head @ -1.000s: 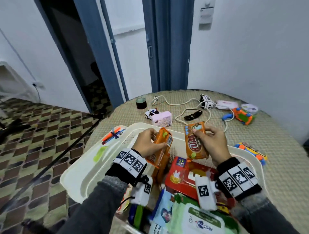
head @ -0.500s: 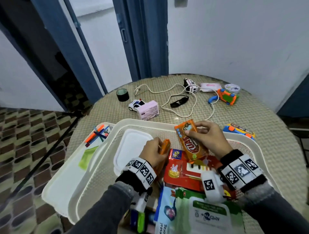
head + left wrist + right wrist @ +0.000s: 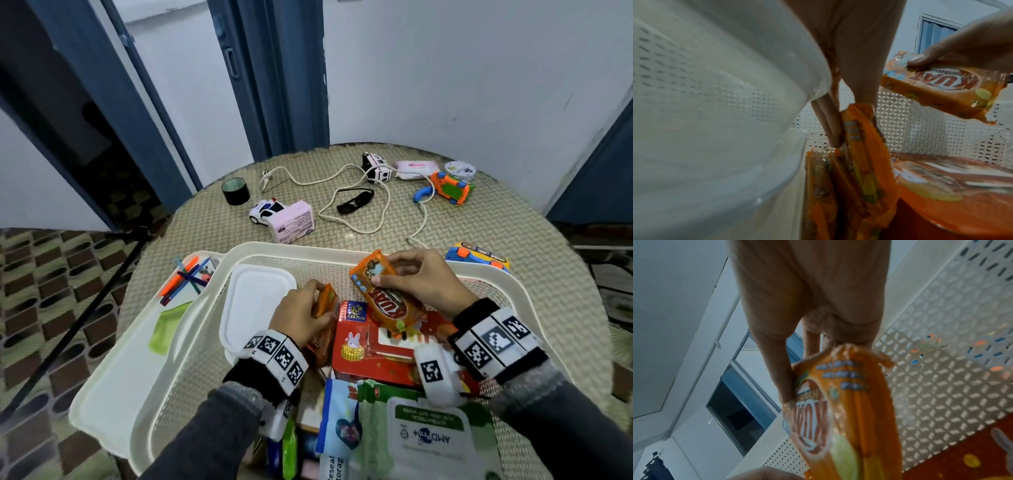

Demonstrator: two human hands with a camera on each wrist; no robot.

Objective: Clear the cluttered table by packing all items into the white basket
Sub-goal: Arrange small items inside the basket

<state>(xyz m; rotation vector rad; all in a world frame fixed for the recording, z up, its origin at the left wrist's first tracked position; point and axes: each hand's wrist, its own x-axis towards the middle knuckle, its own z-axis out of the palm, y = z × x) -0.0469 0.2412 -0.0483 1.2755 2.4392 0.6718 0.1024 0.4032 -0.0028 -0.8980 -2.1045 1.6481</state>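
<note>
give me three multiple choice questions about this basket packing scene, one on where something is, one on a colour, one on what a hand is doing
1. Where is the roll of dark tape?
A. on the table beyond the basket
B. inside the basket
C. in the left hand

2. What colour is the snack packet in the right hand?
A. blue
B. orange
C. white

3. What is the left hand doing?
A. resting flat on the table
B. pinching a packet standing in the white basket
C. lifting the sunglasses

Answers: 1 A, the tape stands on the woven tabletop past the rim. 2 B, the wrapper is orange. 3 B, the left wrist view shows fingers and thumb closed on its top edge.
</note>
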